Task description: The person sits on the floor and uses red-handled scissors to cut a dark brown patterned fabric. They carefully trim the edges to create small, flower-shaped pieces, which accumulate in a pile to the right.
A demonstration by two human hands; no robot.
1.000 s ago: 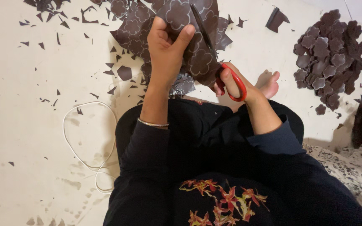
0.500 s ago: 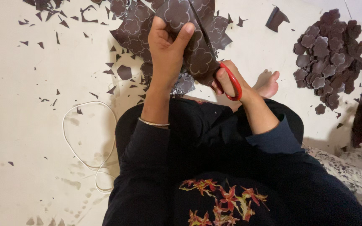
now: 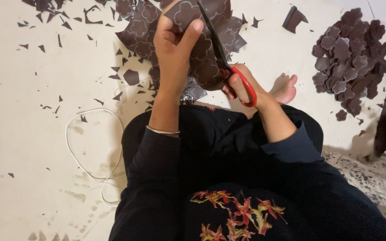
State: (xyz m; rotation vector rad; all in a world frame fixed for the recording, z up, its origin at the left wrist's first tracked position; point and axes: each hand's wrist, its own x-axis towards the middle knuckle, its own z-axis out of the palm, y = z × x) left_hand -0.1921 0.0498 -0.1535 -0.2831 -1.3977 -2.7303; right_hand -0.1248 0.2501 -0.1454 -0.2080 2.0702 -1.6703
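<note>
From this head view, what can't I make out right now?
- Scissors blade tips: cut off by the top edge.
- Patterned brown sheet: top cut off; the cut line is hidden behind the blades.
- Right hand fingers: tucked in the red handles, behind the sheet.
- Left hand fingers: behind the sheet, only the thumb shows.

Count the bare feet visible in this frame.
1. One bare foot rests on the pale floor, just right of the right hand with the red-handled scissors. The other foot may be hidden under the person's dark clothing.
</note>
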